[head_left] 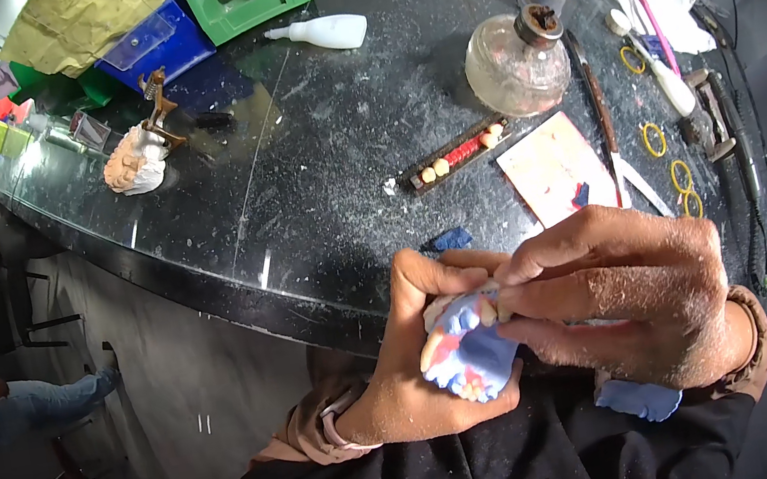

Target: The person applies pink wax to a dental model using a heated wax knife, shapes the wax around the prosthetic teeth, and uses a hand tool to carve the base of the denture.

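Close to my body, my left hand (405, 368) holds a dental model (484, 353) in blue and pink with cream-coloured teeth along its rim. Its thumb lies along the far edge and the fingers wrap underneath. My right hand (625, 290) is closed, thumb and fingertips pinching the right rim of the same model beside a yellowish tooth. Those fingertips hide part of the rim, so I cannot tell whether a loose piece is between them. Below the right wrist, a second blue moulded piece (638, 398) lies on my dark clothing, partly covered by the hand.
Beyond my hands on the black table (321, 169) are a blue wax scrap (451, 239), a tooth strip with red wax (463, 155), a pinkish sheet (556, 168), a knife (598, 102) and a glass burner (517, 65). Farther left stand a hinged articulator with a cast (137, 159) and a white squeeze bottle (329, 32).
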The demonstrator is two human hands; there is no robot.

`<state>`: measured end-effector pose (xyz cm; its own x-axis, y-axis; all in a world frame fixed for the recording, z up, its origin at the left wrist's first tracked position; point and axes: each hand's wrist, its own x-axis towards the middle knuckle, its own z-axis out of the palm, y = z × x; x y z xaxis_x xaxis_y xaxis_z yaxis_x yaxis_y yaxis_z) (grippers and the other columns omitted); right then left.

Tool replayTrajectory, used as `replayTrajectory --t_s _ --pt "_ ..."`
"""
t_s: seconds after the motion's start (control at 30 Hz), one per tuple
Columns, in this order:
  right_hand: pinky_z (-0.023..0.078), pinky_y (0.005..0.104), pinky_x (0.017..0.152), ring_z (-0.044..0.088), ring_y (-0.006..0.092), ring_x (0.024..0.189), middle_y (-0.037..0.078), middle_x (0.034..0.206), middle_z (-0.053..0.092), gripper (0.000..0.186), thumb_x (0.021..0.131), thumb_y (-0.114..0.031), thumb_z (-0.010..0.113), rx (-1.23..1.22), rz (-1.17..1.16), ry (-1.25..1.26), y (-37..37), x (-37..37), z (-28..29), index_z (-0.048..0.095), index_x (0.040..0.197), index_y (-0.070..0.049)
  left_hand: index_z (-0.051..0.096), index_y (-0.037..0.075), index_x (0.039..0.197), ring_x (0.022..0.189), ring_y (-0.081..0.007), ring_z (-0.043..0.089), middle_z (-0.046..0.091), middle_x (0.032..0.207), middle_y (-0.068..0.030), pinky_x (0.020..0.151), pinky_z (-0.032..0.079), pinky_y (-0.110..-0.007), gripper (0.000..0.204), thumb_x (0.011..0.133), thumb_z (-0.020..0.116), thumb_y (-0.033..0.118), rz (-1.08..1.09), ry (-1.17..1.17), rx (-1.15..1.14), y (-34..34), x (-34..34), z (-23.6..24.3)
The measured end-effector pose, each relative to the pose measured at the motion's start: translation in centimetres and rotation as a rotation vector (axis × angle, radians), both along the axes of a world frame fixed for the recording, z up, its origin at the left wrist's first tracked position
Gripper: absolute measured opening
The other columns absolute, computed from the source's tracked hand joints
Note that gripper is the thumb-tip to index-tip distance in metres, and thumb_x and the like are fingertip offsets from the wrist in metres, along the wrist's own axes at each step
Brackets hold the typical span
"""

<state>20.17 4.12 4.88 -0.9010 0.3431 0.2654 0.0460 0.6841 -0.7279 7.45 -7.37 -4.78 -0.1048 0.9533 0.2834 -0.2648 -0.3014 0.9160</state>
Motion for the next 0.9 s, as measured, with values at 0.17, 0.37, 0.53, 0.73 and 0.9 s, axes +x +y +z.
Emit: replayTrajectory --t_s 0.17,0.37,0.53,0.73,0.9 --pt "0.054 0.0250 0.054 0.066 0.0182 0.072 0.008 0.081 0.065 0.015 0.063 -0.005 0.073 0.125 0.044 0.040 0.09 -0.15 -0.40 0.066 0.076 -0.001 0.025 0.006 0.103 0.107 -0.0196 0.043 0.041 0.111 -0.0199 0.091 0.035 -0.034 0.061 0.062 0.068 -0.007 0.031 0.053 0.007 -0.11 -0.13 0.31" --pt "0.050 0.0219 0.044 0.065 0.0140 0.063 0.006 0.078 0.064 0.015 0.063 -0.007 0.073 0.193 0.041 0.061 0.03 0.10 -0.69 0.065 0.074 -0.002 0.024 0.006 0.104 0.105 -0.0182 0.044 0.041 0.111 -0.0177 0.089 0.037 -0.032 0.062 0.063 0.068 -0.006 0.036 -0.042 0.034 -0.02 0.32 -0.04" --pt "0.050 0.0219 0.045 0.065 0.0152 0.062 0.006 0.078 0.065 0.015 0.062 -0.006 0.073 0.180 0.041 0.027 0.01 0.16 -0.54 0.064 0.073 -0.002 0.025 0.006 0.106 0.100 -0.0152 0.046 0.042 0.107 -0.0138 0.086 0.038 -0.031 0.064 0.062 0.069 -0.005 0.031 0.063 -0.012 -0.33 -0.02 -0.02" --pt "0.051 0.0233 0.049 0.066 0.0169 0.064 0.005 0.079 0.064 0.014 0.063 -0.005 0.073 0.133 0.031 -0.019 -0.04 0.24 -0.25 0.064 0.074 -0.002 0.025 0.006 0.106 0.098 -0.0136 0.045 0.041 0.105 -0.0118 0.085 0.038 -0.031 0.064 0.062 0.070 -0.005 0.041 0.030 -0.002 -0.23 0.20 -0.19" --pt "0.052 0.0239 0.052 0.066 0.0168 0.067 0.005 0.082 0.064 0.015 0.064 -0.006 0.073 0.127 0.072 -0.067 0.18 0.26 -0.15 0.065 0.077 -0.002 0.025 0.006 0.106 0.098 -0.0139 0.046 0.041 0.106 -0.0128 0.086 0.038 -0.031 0.064 0.062 0.070 -0.005 0.022 -0.020 0.019 -0.27 0.05 -0.51"
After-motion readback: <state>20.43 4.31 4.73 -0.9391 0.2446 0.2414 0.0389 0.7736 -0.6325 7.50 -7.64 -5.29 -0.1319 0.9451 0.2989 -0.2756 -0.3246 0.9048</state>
